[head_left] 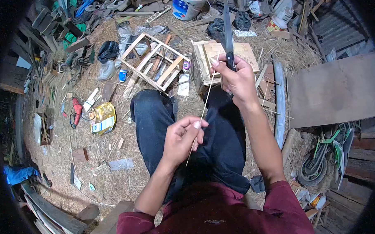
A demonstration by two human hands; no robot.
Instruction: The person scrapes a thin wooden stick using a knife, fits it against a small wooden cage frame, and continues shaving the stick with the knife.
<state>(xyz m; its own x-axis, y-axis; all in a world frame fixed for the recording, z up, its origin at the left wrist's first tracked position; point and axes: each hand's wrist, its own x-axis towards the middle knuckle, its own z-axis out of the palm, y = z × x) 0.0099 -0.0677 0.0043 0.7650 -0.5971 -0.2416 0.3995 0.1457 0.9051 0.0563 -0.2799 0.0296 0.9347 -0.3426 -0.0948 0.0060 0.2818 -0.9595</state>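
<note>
My right hand (238, 80) is closed round the black handle of a knife (228, 33), whose long blade points up and away from me. Between that hand's thumb and forefinger passes the upper end of a thin, pale wooden strip (208, 95). Lower down, my left hand (181, 138) pinches the same strip between thumb and fingers, above my lap. The strip runs at a slant from the right hand to just below the left one. The blade is apart from the strip.
Beyond my knees lie a wooden frame (152, 62) and a wooden box (247, 53) with boards on top. To the left are a red power tool (76, 112) and a yellow bag (103, 118). A large panel (333, 91) and a motorbike wheel (313, 168) stand right.
</note>
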